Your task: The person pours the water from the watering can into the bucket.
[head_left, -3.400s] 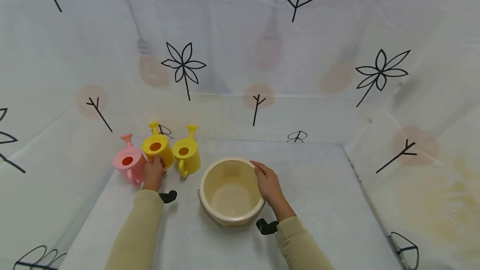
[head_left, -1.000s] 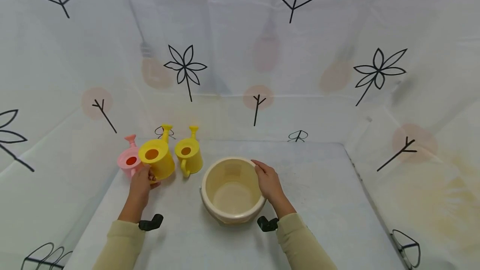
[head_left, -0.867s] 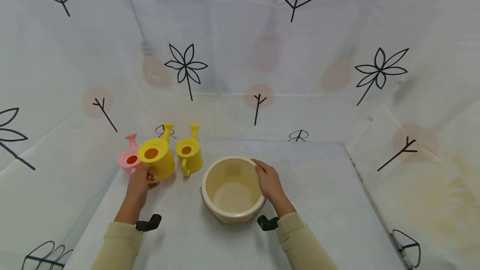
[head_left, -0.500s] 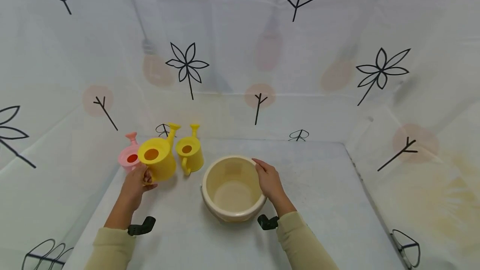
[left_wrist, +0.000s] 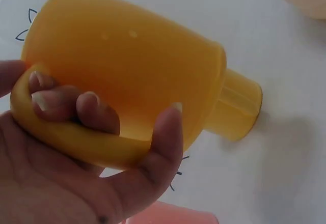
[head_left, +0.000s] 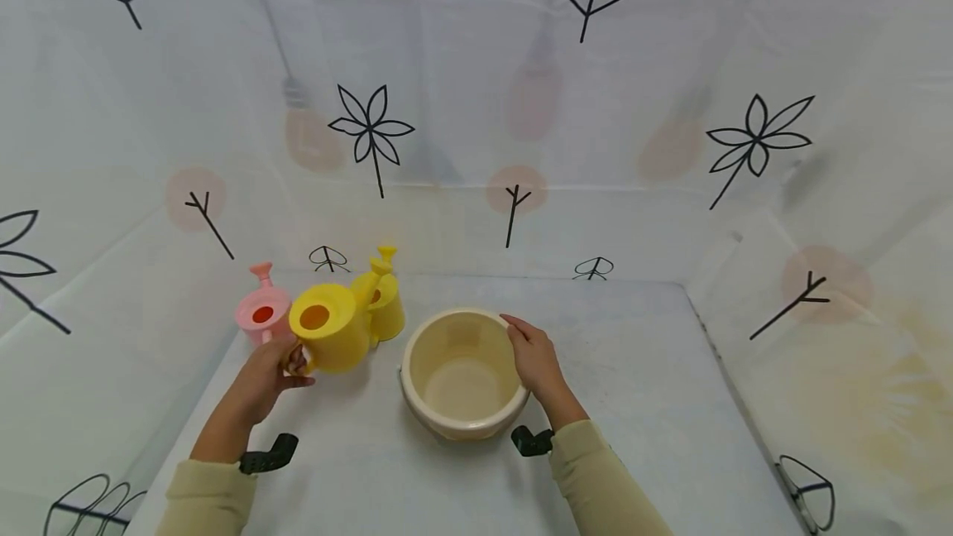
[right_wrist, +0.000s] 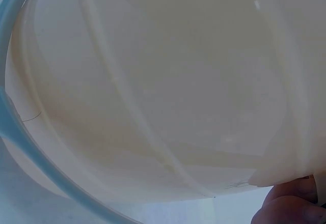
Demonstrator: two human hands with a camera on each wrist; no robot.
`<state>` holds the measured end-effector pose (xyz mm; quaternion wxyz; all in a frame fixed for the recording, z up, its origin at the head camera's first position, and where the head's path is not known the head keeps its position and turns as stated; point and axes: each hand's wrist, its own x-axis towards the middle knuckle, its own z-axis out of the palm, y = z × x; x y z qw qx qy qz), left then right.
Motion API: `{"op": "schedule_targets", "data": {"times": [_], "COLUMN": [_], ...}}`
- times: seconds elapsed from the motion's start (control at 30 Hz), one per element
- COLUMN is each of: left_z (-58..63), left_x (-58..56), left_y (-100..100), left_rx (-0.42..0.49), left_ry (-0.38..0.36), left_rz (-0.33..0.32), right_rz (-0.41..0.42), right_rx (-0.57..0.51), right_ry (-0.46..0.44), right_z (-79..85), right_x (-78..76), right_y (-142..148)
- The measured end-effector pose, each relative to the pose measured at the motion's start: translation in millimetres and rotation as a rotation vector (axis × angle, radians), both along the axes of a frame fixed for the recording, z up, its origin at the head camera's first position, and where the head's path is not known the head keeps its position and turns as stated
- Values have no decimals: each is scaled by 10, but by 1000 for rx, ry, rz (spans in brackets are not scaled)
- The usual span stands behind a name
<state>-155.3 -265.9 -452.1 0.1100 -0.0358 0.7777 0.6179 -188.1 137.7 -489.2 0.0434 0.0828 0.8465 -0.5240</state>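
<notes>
My left hand (head_left: 268,379) grips a yellow toy watering can (head_left: 338,346) by its handle, with fingers curled through the loop, as the left wrist view shows. The can's spout points to the back right. Behind it, partly covered, stands a second yellow watering can (head_left: 391,317). A pink watering can (head_left: 253,327) stands to its left, its handle partly hidden by the left hand. My right hand (head_left: 534,364) holds the right rim of a cream bucket (head_left: 463,430) at mid-table. In the right wrist view, its fingertips (right_wrist: 290,208) show at the bucket's edge.
A white table (head_left: 625,387) carries everything. White cloth (head_left: 462,139) with printed plants hangs behind and at both sides. In the right wrist view, a bluish strip (right_wrist: 43,170) curves beside the bucket.
Since 3.4 s ago the left hand has taken hold of the middle yellow can, drawn it nearer, then rightward, turning its spout to the right. Right hand and bucket stay almost still.
</notes>
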Motion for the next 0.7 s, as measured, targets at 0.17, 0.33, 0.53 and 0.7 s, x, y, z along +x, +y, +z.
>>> {"op": "schedule_targets", "data": {"times": [0.17,0.33,0.53,0.7], "left_z": [58,127,207,264], "left_x": [12,9,4,-5], "left_y": [-6,-15,-25,-25], "left_rx": [4,-10,-11,-36], "left_ry": [20,16,34,51], "left_rz": [-93,-183,-287,-357], "right_rz": [5,5,10,14], "right_rx": [-3,-12,-14,-17], "right_ry": [3,1,8,12], "right_z": [1,11,8,-4], "right_x": [2,12,11,12], "right_y": [2,8,16,20]}}
